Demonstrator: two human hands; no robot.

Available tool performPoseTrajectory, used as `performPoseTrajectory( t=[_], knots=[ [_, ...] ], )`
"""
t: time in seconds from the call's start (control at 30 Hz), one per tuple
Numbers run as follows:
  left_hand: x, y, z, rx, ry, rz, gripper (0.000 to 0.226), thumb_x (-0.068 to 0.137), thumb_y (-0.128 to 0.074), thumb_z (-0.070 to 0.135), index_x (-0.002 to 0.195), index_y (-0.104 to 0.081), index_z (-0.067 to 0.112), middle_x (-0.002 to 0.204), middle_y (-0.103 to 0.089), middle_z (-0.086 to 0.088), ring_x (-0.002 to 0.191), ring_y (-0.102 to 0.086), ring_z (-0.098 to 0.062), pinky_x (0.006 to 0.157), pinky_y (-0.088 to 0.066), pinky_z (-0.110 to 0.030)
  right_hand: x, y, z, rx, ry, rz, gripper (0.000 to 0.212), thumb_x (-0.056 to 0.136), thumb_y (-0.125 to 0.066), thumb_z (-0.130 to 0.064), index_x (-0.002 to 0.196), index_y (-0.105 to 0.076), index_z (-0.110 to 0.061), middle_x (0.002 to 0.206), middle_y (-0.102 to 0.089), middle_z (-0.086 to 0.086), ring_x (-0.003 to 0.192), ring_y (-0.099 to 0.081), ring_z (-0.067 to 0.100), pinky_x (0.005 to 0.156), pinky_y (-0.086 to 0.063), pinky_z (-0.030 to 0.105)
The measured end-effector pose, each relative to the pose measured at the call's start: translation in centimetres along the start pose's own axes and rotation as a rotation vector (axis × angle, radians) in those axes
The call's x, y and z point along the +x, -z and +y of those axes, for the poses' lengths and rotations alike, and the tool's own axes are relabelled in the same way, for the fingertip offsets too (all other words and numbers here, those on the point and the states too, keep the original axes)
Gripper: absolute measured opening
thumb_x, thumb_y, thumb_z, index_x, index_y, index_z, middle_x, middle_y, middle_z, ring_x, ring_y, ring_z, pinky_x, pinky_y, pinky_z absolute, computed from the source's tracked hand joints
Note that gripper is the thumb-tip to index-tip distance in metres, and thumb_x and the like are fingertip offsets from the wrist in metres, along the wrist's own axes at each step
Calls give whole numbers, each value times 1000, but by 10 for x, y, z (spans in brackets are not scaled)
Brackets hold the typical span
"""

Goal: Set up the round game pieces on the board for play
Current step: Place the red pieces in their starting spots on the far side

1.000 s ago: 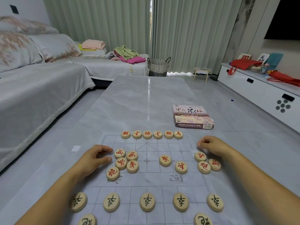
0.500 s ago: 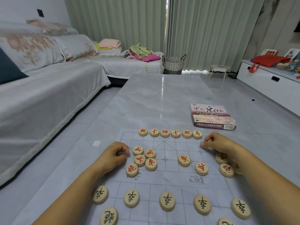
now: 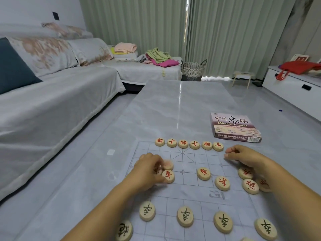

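Note:
A clear grid board lies on the grey table. Several red-marked round pieces form a row on its far edge. My left hand is curled down over a cluster of red pieces left of centre, its fingers closed on a blurred red piece beside a still one. My right hand rests by the right end of the far row, fingers curled, nothing visible in them. Loose red pieces lie mid-board and under my right wrist. Black-marked pieces line the near side.
The chess box lies on the table beyond the board, to the right. A grey sofa runs along the left. A woven basket and a small stool stand past the table's far end, with a white cabinet on the right.
My left hand slid right onto the cluster of red pieces and covers most of them. My right hand stayed near the right end of the far row. The camera turned left.

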State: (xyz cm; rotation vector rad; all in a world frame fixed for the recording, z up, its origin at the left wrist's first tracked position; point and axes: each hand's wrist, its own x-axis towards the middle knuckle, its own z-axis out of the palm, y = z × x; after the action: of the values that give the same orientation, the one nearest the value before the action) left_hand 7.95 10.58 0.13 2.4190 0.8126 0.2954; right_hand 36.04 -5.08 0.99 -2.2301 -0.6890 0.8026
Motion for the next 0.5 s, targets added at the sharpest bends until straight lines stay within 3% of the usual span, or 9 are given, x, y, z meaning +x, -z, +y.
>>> performPoseTrajectory(
  t=[0.07,0.17,0.37,0.5],
  knots=[
    [-3,20,-15,-110,106,-2,35,69,-79,24,95,-55,23,101,-51,2,88,-47,-11,70,-40,-16,2,1,1,-5,-6,7,8,86,-62,-16,93,-57,-17,96,-59,7,85,-52,19,73,-41,30],
    [-17,40,-35,-181,234,-115,37,68,-81,20,97,-58,19,93,-53,3,80,-47,-10,71,-41,-20,6,0,2,-13,-32,20,7,87,-60,-17,94,-58,-17,99,-60,8,88,-53,21,75,-42,31],
    [-32,31,-35,-109,204,-139,46,66,-81,33,102,-56,18,103,-50,2,89,-48,-10,73,-41,-16,8,-2,4,-16,-31,41,6,88,-59,-16,93,-57,-19,101,-59,7,92,-53,22,81,-42,33],
    [-30,18,-27,15,178,-78,47,63,-79,45,96,-53,24,98,-48,5,91,-46,-13,80,-43,-26,8,-3,5,-5,-28,49,6,89,-57,-14,91,-57,-20,100,-58,5,91,-53,20,82,-42,33]
  ],
)
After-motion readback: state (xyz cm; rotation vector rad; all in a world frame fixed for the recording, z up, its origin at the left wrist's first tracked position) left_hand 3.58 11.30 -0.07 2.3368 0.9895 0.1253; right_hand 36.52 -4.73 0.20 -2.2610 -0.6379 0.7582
